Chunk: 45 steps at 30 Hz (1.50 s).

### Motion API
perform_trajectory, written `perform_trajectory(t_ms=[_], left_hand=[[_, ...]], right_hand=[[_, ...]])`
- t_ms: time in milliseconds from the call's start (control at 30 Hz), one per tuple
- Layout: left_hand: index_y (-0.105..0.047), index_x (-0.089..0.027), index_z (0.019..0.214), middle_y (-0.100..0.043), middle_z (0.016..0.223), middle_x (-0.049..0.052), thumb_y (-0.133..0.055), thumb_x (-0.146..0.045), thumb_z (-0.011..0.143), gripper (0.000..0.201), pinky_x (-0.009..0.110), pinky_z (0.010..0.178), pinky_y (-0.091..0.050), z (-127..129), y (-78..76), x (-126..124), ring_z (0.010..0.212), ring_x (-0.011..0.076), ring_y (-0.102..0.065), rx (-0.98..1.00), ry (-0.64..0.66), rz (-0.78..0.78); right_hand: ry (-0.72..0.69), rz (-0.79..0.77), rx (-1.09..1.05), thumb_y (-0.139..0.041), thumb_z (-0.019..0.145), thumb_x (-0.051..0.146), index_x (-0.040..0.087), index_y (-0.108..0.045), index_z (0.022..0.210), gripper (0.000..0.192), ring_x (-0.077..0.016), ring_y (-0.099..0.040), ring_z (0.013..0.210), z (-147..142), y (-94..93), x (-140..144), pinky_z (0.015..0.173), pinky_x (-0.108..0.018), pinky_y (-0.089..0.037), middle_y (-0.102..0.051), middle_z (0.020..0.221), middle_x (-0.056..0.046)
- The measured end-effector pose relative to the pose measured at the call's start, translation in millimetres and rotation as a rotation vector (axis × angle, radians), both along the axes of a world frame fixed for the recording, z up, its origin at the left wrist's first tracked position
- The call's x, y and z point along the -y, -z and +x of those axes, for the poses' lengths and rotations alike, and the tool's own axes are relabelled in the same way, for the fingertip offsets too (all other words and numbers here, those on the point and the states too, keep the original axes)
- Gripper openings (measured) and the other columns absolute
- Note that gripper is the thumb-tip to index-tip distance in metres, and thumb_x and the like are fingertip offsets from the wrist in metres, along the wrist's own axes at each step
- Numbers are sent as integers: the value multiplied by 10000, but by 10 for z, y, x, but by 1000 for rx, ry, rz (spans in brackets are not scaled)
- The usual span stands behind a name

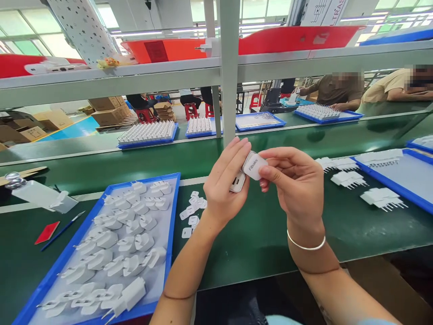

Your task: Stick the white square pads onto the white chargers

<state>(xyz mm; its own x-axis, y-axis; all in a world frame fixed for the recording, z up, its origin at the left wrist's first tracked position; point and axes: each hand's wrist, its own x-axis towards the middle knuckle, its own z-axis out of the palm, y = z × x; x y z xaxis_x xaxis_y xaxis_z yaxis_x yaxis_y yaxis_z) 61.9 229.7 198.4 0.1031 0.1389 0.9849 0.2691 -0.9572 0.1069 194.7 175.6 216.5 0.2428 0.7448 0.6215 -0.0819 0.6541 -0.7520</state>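
Observation:
My left hand (225, 183) is closed round a white plug charger (237, 182) whose end face shows dark port slots. Between the thumb and fingers of my right hand (296, 185) is a second white charger piece (255, 166), printed "Fibaks". The two white pieces meet or overlap between my hands; whether they are joined, I cannot tell. Small white cover pieces (192, 207) lie loose on the green bench (237, 253), left of my left forearm. A blue-rimmed tray (177, 198) further left bears many white plug housings (131, 243).
Stacked white chargers with pins (382, 197) sit at the right beside another blue tray (419, 174). A white dispenser (47, 196), a red pad (47, 232) and a thin blue brush (62, 231) lie at left. A metal post (229, 67) rises ahead. Co-workers sit beyond.

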Motion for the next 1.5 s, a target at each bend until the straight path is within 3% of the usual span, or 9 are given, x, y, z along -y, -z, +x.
perform_trajectory(t_ms=[500, 700, 933, 1500], left_hand=[[-627, -220, 1326, -703, 1323, 81, -633, -128, 930, 406, 477, 1112, -560, -8, -32, -45, 1303, 266, -640, -17, 77, -7], [-622, -248, 1336, -698, 1337, 61, -613, -129, 943, 411, 478, 1116, -557, -24, -44, -56, 1312, 261, -635, -48, 108, -18], [-636, -192, 1317, -705, 1319, 91, -651, -76, 902, 431, 446, 1113, -564, -23, -36, -92, 1298, 261, -645, -52, 125, 5], [-637, -177, 1333, -715, 1303, 92, -642, -12, 859, 502, 404, 1105, -571, -17, -20, -132, 1289, 257, -652, -54, 161, 12]], right_hand=[[-109, -70, -17, -788, 832, 186, 260, -745, 959, 153, -103, -580, 505, 33, -13, -45, 469, -239, -540, -616, 627, 53], [-89, -68, 8, -811, 811, 201, 256, -746, 940, 154, -100, -569, 493, 64, -11, -55, 435, -231, -525, -625, 631, 49], [-107, -82, -2, -809, 813, 182, 245, -743, 942, 158, -89, -566, 496, 76, -3, -76, 433, -208, -531, -612, 629, 54], [-75, -53, 15, -799, 820, 163, 233, -731, 942, 156, -78, -558, 478, 72, 6, -100, 405, -185, -503, -580, 611, 64]])
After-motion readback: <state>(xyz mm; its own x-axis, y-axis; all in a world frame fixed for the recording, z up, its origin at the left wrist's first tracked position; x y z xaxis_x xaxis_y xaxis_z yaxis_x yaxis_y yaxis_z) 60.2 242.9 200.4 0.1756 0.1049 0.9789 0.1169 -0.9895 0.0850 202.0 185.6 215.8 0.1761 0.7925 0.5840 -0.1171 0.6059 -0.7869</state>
